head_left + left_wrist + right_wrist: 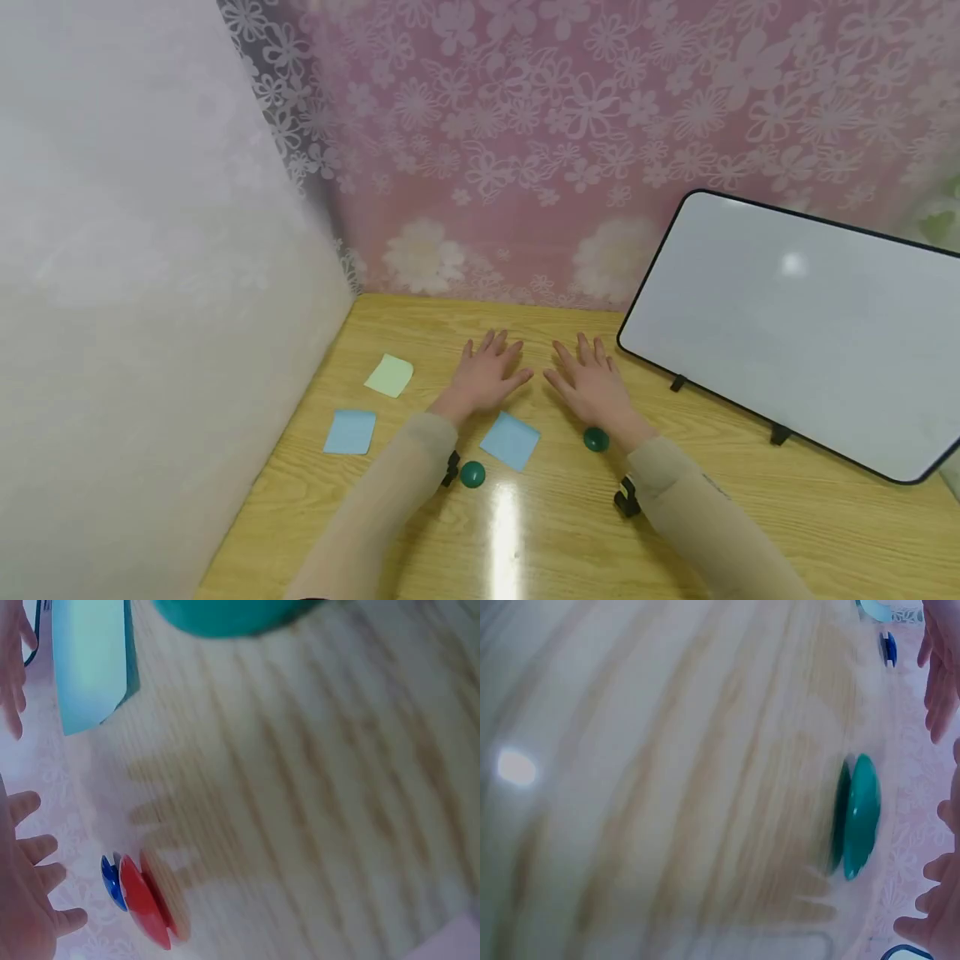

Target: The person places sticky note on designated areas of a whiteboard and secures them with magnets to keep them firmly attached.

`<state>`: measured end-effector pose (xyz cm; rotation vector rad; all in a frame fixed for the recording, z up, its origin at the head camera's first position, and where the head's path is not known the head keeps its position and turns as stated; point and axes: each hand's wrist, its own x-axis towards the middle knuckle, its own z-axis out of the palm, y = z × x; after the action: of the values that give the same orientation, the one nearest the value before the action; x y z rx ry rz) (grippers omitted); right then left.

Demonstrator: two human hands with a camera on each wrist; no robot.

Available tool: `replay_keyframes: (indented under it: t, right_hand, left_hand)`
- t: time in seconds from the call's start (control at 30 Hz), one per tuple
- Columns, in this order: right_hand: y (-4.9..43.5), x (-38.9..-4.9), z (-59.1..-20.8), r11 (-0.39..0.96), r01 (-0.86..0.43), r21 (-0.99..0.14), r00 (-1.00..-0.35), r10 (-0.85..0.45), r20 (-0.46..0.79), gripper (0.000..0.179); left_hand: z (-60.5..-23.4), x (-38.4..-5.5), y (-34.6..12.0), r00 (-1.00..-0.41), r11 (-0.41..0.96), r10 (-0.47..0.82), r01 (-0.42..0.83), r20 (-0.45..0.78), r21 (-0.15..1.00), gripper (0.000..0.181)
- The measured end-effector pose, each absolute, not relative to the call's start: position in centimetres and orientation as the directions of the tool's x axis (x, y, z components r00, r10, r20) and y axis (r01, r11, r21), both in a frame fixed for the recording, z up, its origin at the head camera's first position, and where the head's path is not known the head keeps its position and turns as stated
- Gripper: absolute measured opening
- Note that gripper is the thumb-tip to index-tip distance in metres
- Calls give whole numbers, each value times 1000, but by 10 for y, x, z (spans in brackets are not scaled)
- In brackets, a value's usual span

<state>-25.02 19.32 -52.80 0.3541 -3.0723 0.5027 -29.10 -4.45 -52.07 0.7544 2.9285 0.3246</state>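
Both bare hands reach forward over the wooden table with fingers spread, holding nothing. My left hand [483, 375] is beyond a blue sticky note [511, 440] and a round green magnet-like piece [472, 474]. In the left wrist view, finger shadows fall on the wood beside a red domed piece [144, 904] and a blue domed piece [112, 881]; the left forearm hides these in the head view. My right hand [592, 387] has its thumb side toward the left one. Just below its wrist lies another green domed piece [596, 439], also seen in the right wrist view.
A black-framed whiteboard [795, 333] leans at the right on small dark feet [780, 434]. At the left lie a pale green sticky note [390, 376] and another blue note [350, 432]. A white wall [150, 292] borders the left; a pink floral curtain [510, 167] hangs behind.
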Motion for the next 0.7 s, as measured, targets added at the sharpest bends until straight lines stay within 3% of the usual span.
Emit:
replay_keyframes:
  t: [0.23, 0.57, 0.7]
  right_hand:
    - [204, -248, -528, 899, -242, -365, -970, -220, 101, 70]
    - [211, -236, -513, 795, -202, -572, -978, -194, 75, 74]
    - [216, -230, -512, 725, -225, -651, -973, -200, 114, 67]
  left_hand:
    - [-520, -289, -41, -873, 817, 487, 471, 39, 334, 68]
    - [-504, -266, -41, -900, 597, 426, 358, 94, 718, 61]
    - [-505, -256, -40, -921, 455, 376, 284, 107, 844, 56]
